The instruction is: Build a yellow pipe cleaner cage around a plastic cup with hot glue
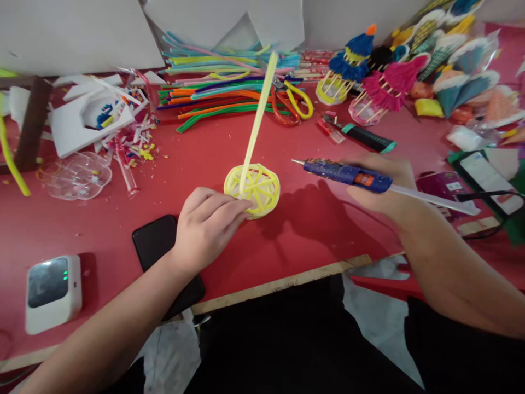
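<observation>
My left hand (211,224) pinches the lower left edge of a round yellow spoked disc (268,191), which looks like a lemon slice. From the disc a long pale yellow strip (261,106) rises, leaning to the right; its foot meets the disc near my fingertips. In my right hand (383,186) is a blue glue gun (344,174), its metal nozzle pointing left toward the disc. A clear glue stick (435,200) sticks out from the gun's back end. The gun's tip is apart from the disc.
Coloured pipe cleaners (221,98), scissors (293,104) and a box cutter (369,138) lie toward the back. Small yarn-topped models (353,60) stand back right. Left are scraps (135,145), a clear plastic tray (76,175) and a white device (53,293). A black phone (156,241) lies under my left forearm.
</observation>
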A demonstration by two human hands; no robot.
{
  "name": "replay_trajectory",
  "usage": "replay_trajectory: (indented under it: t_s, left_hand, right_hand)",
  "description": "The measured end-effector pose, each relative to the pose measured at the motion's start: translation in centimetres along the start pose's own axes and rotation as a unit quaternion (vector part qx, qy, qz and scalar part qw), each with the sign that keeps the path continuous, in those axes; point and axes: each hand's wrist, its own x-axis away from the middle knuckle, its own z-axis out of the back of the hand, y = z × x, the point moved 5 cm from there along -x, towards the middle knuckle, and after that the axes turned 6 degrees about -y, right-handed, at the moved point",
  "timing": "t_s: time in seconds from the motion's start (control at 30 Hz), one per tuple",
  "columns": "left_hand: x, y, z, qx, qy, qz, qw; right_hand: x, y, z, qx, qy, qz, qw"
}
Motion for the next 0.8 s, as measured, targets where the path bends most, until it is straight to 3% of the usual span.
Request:
replay_trajectory:
  t_s: [0.27,0.43,0.8]
  left_hand:
    - [0.2,0.0,0.0,-0.02,0.013,-0.001,1.0]
    - [0.3,0.0,-0.2,-0.001,0.009,-0.006,1.0]
    - [0.4,0.0,-0.5,0.012,0.004,-0.004,1.0]
  right_hand:
    - [-4.4,-4.0,-1.0,-0.046,-0.02,0.067,0.996]
    - [-5.2,-4.2,-1.7,-0.042,-0.038,0.097,0.994]
    - [-5.6,-4.1,-1.6,0.012,-0.086,0.084,0.993]
